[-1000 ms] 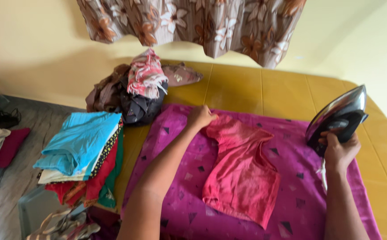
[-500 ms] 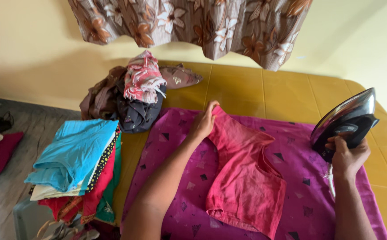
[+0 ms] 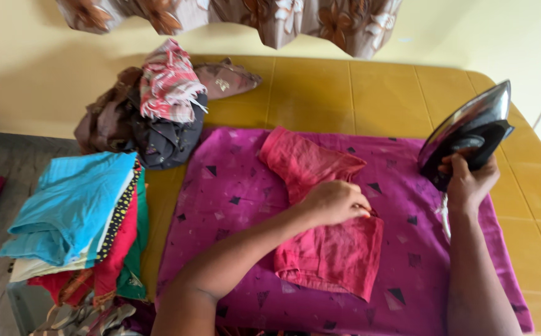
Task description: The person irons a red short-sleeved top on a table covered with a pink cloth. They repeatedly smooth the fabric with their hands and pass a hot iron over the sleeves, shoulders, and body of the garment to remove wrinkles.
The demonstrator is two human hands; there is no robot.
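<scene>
Over on the left, a stack of folded clothes (image 3: 74,218) sits by a heap of crumpled clothes (image 3: 152,112). Next, a purple cloth (image 3: 233,186) covers the yellow table (image 3: 345,93). On it lies a red blouse (image 3: 326,218). The left hand (image 3: 336,202) presses flat on the blouse. Well apart, the right hand (image 3: 466,183) grips a black iron (image 3: 466,134), tipped up off the cloth.
</scene>
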